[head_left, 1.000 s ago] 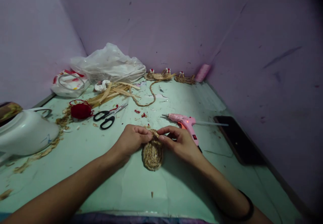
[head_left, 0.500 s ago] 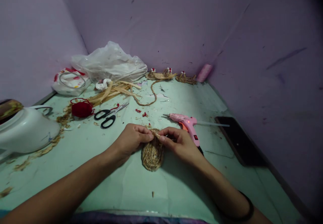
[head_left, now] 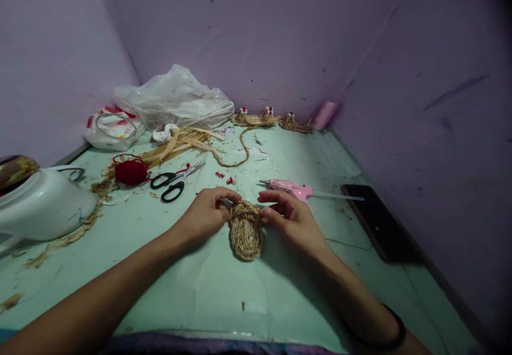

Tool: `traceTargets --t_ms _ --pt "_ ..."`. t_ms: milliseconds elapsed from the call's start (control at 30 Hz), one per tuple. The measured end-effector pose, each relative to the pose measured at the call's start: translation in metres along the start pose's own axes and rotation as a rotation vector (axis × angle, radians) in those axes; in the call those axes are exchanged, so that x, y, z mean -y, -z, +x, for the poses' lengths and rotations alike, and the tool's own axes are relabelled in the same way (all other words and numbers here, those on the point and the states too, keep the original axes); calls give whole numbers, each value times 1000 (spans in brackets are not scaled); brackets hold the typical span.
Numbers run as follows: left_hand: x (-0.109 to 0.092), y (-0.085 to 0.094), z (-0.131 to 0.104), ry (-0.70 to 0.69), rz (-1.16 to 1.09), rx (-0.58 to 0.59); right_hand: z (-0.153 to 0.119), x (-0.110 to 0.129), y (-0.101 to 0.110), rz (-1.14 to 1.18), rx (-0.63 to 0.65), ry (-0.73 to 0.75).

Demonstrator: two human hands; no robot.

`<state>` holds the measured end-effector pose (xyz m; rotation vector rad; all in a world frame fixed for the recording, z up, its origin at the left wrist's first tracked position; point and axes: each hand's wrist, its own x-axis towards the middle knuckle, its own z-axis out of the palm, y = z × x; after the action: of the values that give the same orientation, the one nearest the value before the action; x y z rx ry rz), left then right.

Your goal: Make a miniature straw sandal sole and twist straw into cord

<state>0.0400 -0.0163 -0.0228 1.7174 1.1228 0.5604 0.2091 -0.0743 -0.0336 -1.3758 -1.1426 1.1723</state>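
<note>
A small oval sole of coiled straw braid [head_left: 245, 232] lies on the pale green table [head_left: 224, 291], with a braided strap arching over its far end. My left hand [head_left: 206, 213] pinches the strap's left side with its fingertips. My right hand [head_left: 290, 219] presses the strap's right side against the sole. A pink glue gun [head_left: 290, 188] with a red light lies just behind my right hand.
Black scissors [head_left: 173, 180], a red yarn ball [head_left: 130, 172], loose straw strips [head_left: 182, 144] and a plastic bag [head_left: 174, 99] lie at the back left. A white vessel [head_left: 40, 205] stands at left. Finished straw slippers [head_left: 256, 118] sit by the wall. A dark phone [head_left: 374, 221] lies right.
The straw sole has shifted slightly and now lies flatter; both hands moved apart from its tip to the two sides of the strap.
</note>
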Motion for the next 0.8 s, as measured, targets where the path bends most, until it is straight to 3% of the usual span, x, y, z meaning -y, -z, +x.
traceTargets --t_ms 200,333,433,533,600,800 --pt "-5 6 -2 10 86 -42 -3 0 0 77 37 39" --pt "-9 11 -2 75 49 5 -5 1 -2 93 84 69" --pt "-3 12 1 62 117 -59 -6 0 -1 -33 62 122" --pt "5 12 2 1 162 41 -11 0 2 -278 39 213" --pt "9 11 2 -20 207 120 -15 1 4 -427 93 310" --pt "14 7 -1 -18 244 164 -19 0 -3 -623 216 542"
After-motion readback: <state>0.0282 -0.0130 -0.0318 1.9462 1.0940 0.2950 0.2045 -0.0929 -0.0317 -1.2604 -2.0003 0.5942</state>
